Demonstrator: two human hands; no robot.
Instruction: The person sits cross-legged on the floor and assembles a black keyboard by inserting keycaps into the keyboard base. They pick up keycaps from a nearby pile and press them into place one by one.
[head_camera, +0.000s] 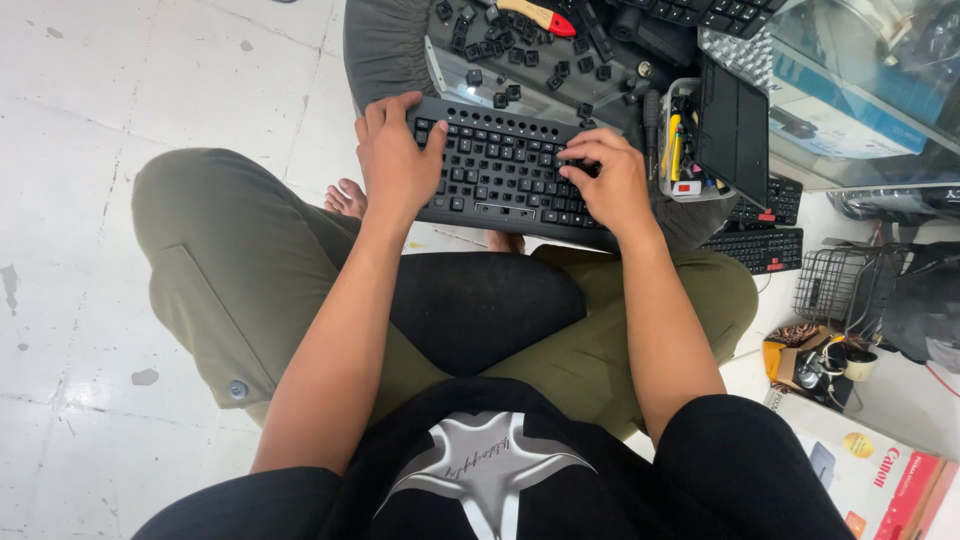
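Observation:
A black keyboard (500, 170) lies across the edge of a grey padded stool (385, 45), in front of my knees. My left hand (395, 160) grips its left end, thumb over the top row of keys. My right hand (610, 180) rests on the right half of the keys, fingers bent and pinched at one keycap. Whether a keycap is between those fingers I cannot tell. Several loose black keycaps (500, 45) are scattered on the stool behind the keyboard.
A tool with a red and cream handle (540, 15) lies among the keycaps. A small bin of tools (685, 140) stands right of the keyboard, with more keyboards (765, 245) stacked below it. A wire basket (835, 285) and a cardboard box (870, 470) sit at right. White tiled floor (120, 100) lies at left.

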